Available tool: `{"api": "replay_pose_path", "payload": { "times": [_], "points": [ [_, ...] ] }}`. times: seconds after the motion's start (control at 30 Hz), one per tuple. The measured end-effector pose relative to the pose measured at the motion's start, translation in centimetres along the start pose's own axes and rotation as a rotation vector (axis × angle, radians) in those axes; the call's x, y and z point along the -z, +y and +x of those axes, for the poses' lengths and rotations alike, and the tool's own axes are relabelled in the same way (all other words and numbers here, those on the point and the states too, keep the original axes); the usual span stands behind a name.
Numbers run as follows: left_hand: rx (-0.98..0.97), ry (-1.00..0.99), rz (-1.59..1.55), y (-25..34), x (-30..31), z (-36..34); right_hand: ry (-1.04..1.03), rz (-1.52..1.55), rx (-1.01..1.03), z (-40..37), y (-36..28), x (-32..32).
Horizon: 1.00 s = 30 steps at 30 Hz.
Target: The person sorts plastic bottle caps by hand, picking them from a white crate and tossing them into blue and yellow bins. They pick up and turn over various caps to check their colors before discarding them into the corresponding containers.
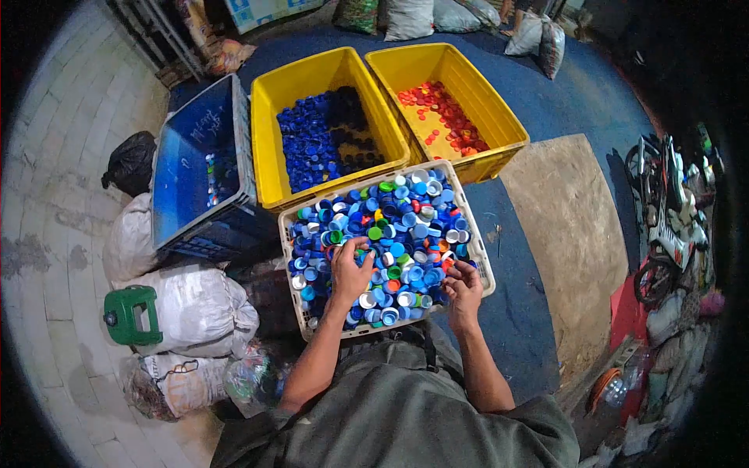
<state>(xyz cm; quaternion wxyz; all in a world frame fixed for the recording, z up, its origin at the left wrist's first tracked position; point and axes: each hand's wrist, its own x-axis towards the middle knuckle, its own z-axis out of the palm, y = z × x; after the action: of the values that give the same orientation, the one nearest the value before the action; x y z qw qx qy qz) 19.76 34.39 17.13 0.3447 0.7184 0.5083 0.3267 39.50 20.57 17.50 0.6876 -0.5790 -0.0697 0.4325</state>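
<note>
Ahead, 2 yel. bins [312,76] nr. cap crate [482,269]

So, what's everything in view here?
Shallow rectangular plastic tray: one, whitish, centre
Small round plastic caps: countless, mostly blue, in tray and bins
Deep rectangular plastic bins: three, two yellow, one blue, beyond tray
Handled plastic container: one, green, by left sack
Bulging sacks: several, mostly white, left and back
Crumpled plastic bag: one, black, left
Flat sheet: one, tan, right floor
Jumbled clutter: uncountable, multicoloured, far right
Cloth garment: one, dark green, person's torso
Left hand: one, over caps
Right hand: one, over caps
</note>
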Motion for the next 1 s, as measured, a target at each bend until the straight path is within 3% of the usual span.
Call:
{"api": "replay_pose_path", "payload": {
  "times": [0.13,0.43,0.57,0.73,0.77,0.83,0.93,1.0],
  "points": [
    [-0.123,0.034,0.169,1.0,-3.6,1.9,-0.025,-0.091,0.007,0.1,-0.6,0.5],
    [0.006,0.020,0.432,0.6,-6.5,4.3,-0.128,-0.272,0.115,0.9,-1.1,2.0],
    [-0.005,-0.073,0.394,0.4,-6.4,4.3,-0.151,-0.301,0.143,2.2,0.7,2.5],
    [-0.073,0.010,0.276,0.3,-6.3,4.0,-0.191,-0.580,0.300,2.7,-0.4,0.3],
    [-0.091,0.076,0.139,0.5,-6.1,3.9,-0.201,-0.665,0.361,2.8,-1.3,-0.4],
    [0.159,0.046,-0.237,0.0,-5.9,3.8,-0.247,-0.837,0.429,4.2,-1.3,-0.7],
    [0.510,0.054,-0.980,1.2,-4.7,3.4,-0.286,-1.234,0.800,6.0,-1.9,-1.7],
    [0.626,0.023,-1.254,1.2,-3.7,2.6,-0.333,-1.306,0.807,7.0,-1.9,-2.7]
  ]
}}
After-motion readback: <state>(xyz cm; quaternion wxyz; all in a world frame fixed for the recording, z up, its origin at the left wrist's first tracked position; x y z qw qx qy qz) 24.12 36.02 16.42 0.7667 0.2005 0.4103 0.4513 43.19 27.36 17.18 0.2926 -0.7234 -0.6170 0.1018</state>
